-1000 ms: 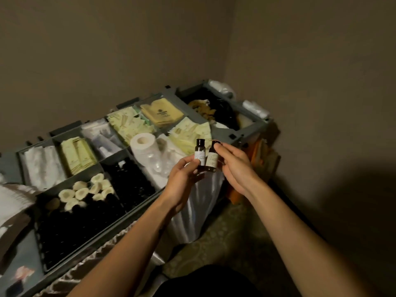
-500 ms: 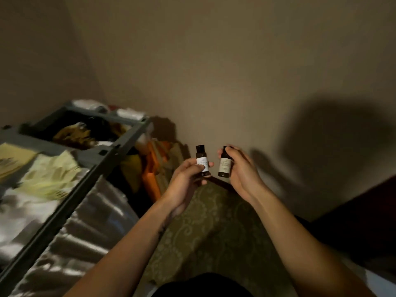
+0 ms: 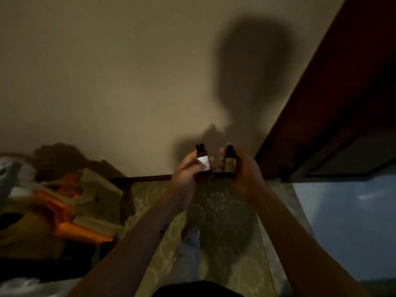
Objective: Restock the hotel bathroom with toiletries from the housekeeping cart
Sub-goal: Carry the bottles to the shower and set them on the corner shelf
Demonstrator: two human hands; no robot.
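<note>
Two small dark bottles, capped, are in your hands, one each, held roughly upright, side by side and not touching, before the beige wall and above the patterned carpet. Your left hand has its fingers curled round the white-labelled bottle. Your right hand has its fingers wrapped round the tan-labelled bottle. Blurred orange and yellow items sit low at your left. A dark wooden door frame stands at your right
</note>
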